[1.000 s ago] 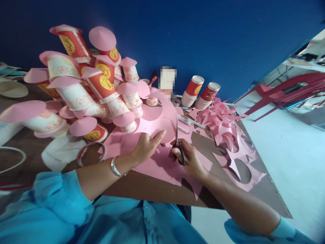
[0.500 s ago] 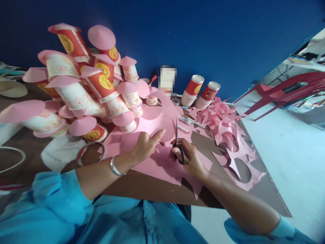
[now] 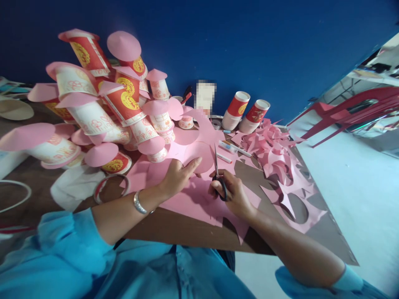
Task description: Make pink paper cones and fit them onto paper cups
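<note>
My left hand (image 3: 178, 177) pinches the lower edge of a round piece of pink paper (image 3: 201, 154), thumb on top. A curved pink strip (image 3: 204, 124) extends above and behind the disc. In my right hand (image 3: 232, 192) are black-handled scissors (image 3: 222, 189), their blades pointing up and away, just right of the disc's edge. Beneath both hands, pink sheets (image 3: 193, 207) lie on the brown table (image 3: 168, 228).
Paper cups with pink cone tops (image 3: 90, 116) are piled at the left. Two cup stacks (image 3: 234, 112) stand by the blue wall. Pink scraps (image 3: 274, 158) and markers (image 3: 227, 146) lie to the right. A tape roll (image 3: 126, 185) sits beside my left forearm.
My left hand and the pink disc have shifted slightly left, away from the scissors. The right hand has barely moved.
</note>
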A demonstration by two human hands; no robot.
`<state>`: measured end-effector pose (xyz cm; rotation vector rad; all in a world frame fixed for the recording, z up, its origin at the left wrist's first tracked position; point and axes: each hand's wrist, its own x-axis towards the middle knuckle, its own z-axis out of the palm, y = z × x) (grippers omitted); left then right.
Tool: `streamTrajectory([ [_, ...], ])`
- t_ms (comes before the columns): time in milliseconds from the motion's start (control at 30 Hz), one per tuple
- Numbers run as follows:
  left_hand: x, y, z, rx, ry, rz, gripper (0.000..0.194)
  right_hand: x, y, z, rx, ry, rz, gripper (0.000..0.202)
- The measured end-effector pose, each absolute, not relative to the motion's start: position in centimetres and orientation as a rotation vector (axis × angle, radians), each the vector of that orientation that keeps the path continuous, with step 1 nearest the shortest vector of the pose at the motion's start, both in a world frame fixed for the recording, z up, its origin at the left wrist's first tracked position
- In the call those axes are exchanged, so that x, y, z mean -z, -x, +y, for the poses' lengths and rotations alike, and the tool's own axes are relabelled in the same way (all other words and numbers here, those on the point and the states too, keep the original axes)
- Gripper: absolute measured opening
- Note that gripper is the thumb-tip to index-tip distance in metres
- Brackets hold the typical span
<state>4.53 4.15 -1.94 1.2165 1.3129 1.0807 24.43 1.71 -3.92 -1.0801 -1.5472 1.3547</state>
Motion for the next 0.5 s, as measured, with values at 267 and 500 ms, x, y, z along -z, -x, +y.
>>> streamTrajectory([
  [267,1.2,-4.5,4.3,-1.124,-1.219,1.290,0.058,3.3,-24.5,1.8,-1.368,1.096,-1.554,0.043],
  [500,0.8,-4.4,4.4,-1.137,-1.221,1.342,0.060,2.8,-24.5,1.8,-1.398,1.115,-1.548,0.050],
])
